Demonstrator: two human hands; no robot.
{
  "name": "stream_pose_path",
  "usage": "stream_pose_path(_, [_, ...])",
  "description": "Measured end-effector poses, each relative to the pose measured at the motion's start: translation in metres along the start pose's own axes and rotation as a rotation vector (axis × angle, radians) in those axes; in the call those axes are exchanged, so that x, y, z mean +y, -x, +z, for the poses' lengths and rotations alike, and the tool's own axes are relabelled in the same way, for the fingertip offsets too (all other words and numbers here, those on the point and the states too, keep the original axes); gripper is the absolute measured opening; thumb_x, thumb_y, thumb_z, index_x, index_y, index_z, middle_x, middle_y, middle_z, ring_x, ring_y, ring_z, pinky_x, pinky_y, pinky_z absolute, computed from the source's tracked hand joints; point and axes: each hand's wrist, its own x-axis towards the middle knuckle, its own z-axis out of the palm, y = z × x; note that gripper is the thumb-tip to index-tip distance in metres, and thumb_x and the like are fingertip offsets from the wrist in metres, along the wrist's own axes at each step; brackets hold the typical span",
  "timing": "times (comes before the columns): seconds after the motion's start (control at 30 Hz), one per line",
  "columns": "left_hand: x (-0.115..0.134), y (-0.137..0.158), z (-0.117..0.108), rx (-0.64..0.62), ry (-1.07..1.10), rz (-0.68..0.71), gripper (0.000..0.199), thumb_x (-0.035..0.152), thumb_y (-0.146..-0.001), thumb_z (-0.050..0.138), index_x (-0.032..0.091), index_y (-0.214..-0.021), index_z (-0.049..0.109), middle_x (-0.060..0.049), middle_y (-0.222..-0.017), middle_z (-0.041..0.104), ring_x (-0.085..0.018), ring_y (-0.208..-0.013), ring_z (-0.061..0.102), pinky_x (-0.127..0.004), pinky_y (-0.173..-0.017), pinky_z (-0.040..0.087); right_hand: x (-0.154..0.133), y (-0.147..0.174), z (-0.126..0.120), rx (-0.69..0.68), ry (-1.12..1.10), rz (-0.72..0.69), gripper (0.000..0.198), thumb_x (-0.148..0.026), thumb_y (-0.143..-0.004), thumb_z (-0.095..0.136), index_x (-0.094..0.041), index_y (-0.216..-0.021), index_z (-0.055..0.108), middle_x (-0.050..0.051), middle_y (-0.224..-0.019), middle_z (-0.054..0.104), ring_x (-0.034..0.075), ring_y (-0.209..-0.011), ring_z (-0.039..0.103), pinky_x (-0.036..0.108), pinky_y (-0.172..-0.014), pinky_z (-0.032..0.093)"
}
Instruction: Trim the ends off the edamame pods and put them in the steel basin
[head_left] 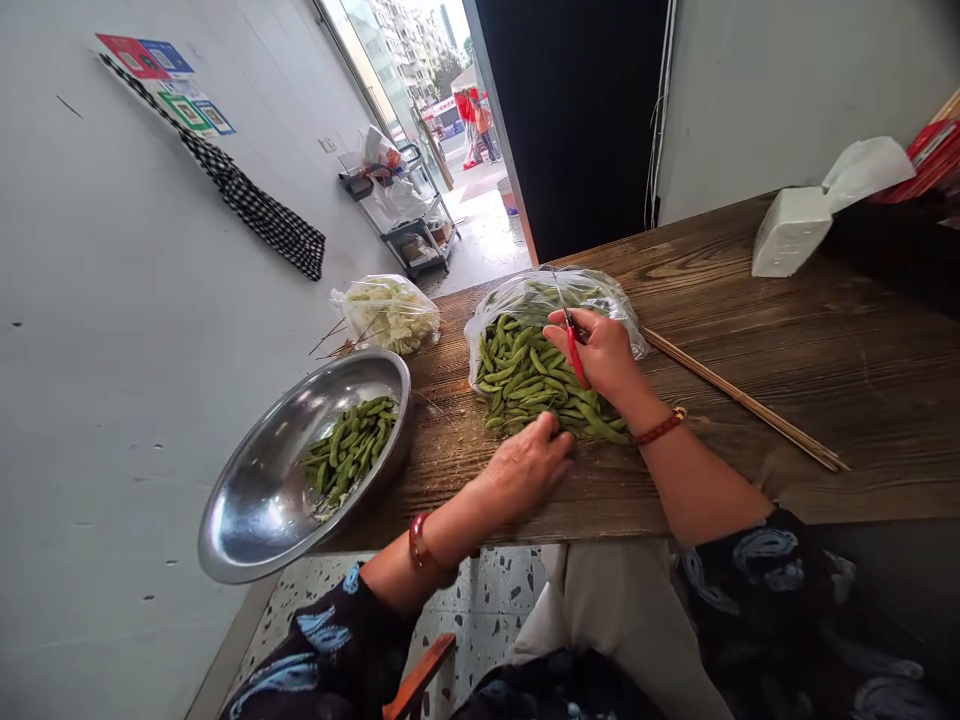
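Observation:
My right hand [604, 360] is closed round a pair of red-handled scissors [574, 352], blades pointing up and away over the pile. Below it, green soybean pods [525, 372] spill from a clear plastic bag [600, 285] onto the wooden table. At the pile's near edge, my left hand [529, 462] has its fingers curled together by the pods; whatever is between the fingertips is hidden. To the left, a large metal basin [259, 490] sits tilted, with a smaller heap of pods [354, 445] on its right side.
A clear bag of pale florets [394, 308] lies behind the basin. Thin wooden skewers [750, 400] lie on the wooden table [885, 400] to the right, with a tissue pack [791, 232] farther back. A cart [416, 235] stands near the open doorway.

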Motion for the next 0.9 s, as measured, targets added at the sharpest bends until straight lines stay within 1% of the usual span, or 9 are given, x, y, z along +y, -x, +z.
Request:
stream_pose_path(0.07, [-0.028, -0.008, 0.001, 0.069, -0.018, -0.052, 0.018, 0.014, -0.088, 0.044, 0.019, -0.097, 0.059, -0.008, -0.1, 0.049, -0.018, -0.088, 0.051, -0.03, -0.081, 0.049, -0.001, -0.001, -0.002, 0.004, -0.013, 0.01, 0.04, -0.051, -0.079, 0.061, -0.016, -0.096, 0.07, 0.0, -0.064, 0.059, 0.013, -0.059, 0.051, 0.025, -0.056, 0.04])
stream_pose_path(0.17, [-0.066, -0.02, -0.009, 0.182, -0.044, -0.119, 0.023, 0.013, -0.088, 0.041, 0.018, -0.099, 0.06, -0.011, -0.106, 0.048, -0.02, -0.093, 0.051, -0.034, -0.086, 0.048, -0.001, -0.002, -0.006, 0.026, -0.041, 0.034, 0.043, -0.054, -0.079, 0.061, -0.017, -0.098, 0.069, 0.0, -0.067, 0.06, 0.013, -0.058, 0.051, 0.024, -0.055, 0.041])
stream_pose_path(0.23, [-0.082, -0.027, -0.019, 0.251, -0.045, -0.189, 0.028, 0.01, -0.087, 0.04, 0.019, -0.104, 0.061, -0.011, -0.105, 0.048, -0.02, -0.093, 0.052, -0.035, -0.087, 0.048, 0.0, -0.003, -0.008, 0.044, -0.059, 0.043, 0.043, -0.055, -0.078, 0.061, -0.017, -0.097, 0.069, 0.0, -0.068, 0.06, 0.012, -0.057, 0.051, 0.024, -0.054, 0.041])
stream_pose_path(0.33, [-0.088, -0.036, -0.031, 0.363, 0.026, -0.255, 0.035, 0.008, -0.083, 0.044, 0.018, -0.113, 0.059, -0.011, -0.103, 0.052, -0.022, -0.098, 0.053, -0.037, -0.092, 0.045, 0.002, -0.004, -0.01, 0.057, -0.063, 0.048, 0.043, -0.056, -0.078, 0.06, -0.017, -0.097, 0.069, -0.001, -0.065, 0.058, 0.013, -0.056, 0.052, 0.024, -0.053, 0.042])
stream_pose_path(0.43, [-0.077, -0.044, -0.035, 0.473, 0.173, -0.256, 0.044, 0.01, -0.081, 0.048, 0.016, -0.125, 0.055, -0.011, -0.102, 0.058, -0.023, -0.097, 0.054, -0.038, -0.093, 0.043, 0.003, -0.004, -0.011, 0.05, -0.047, 0.054, 0.044, -0.056, -0.078, 0.061, -0.018, -0.097, 0.069, 0.001, -0.068, 0.061, 0.013, -0.058, 0.054, 0.025, -0.053, 0.043])
stream_pose_path(0.53, [-0.061, -0.049, -0.031, 0.593, 0.443, -0.288, 0.041, 0.014, -0.078, 0.058, 0.019, -0.119, 0.061, -0.005, -0.089, 0.064, -0.019, -0.086, 0.058, -0.031, -0.085, 0.045, 0.003, -0.004, -0.01, 0.037, -0.038, 0.051, 0.044, -0.056, -0.078, 0.061, -0.018, -0.098, 0.068, 0.002, -0.072, 0.063, 0.014, -0.059, 0.056, 0.025, -0.053, 0.044])
stream_pose_path(0.67, [-0.058, -0.045, -0.024, 0.727, 0.981, -0.423, 0.033, 0.021, -0.071, 0.07, 0.017, -0.103, 0.066, 0.001, -0.071, 0.061, -0.009, -0.06, 0.052, -0.02, -0.059, 0.041, 0.003, -0.002, -0.007, 0.018, -0.016, 0.037, 0.044, -0.056, -0.078, 0.061, -0.017, -0.098, 0.069, 0.001, -0.07, 0.063, 0.014, -0.058, 0.054, 0.025, -0.054, 0.043])
stream_pose_path(0.8, [-0.068, -0.031, -0.021, 0.736, 1.418, -0.531, 0.028, 0.029, -0.068, 0.075, 0.011, -0.089, 0.066, 0.003, -0.059, 0.055, -0.003, -0.045, 0.04, -0.016, -0.041, 0.026, 0.001, 0.001, -0.004, -0.022, 0.016, 0.011, 0.042, -0.053, -0.079, 0.062, -0.017, -0.099, 0.07, 0.002, -0.07, 0.064, 0.014, -0.059, 0.054, 0.025, -0.055, 0.043])
stream_pose_path(0.9, [-0.073, -0.023, -0.019, 0.681, 1.613, -0.552, 0.029, 0.028, -0.064, 0.079, 0.009, -0.082, 0.067, 0.003, -0.055, 0.056, -0.003, -0.045, 0.044, -0.014, -0.041, 0.03, 0.0, 0.004, -0.001, -0.062, 0.048, -0.015, 0.04, -0.05, -0.08, 0.062, -0.016, -0.1, 0.069, 0.002, -0.074, 0.066, 0.014, -0.061, 0.055, 0.026, -0.058, 0.043])
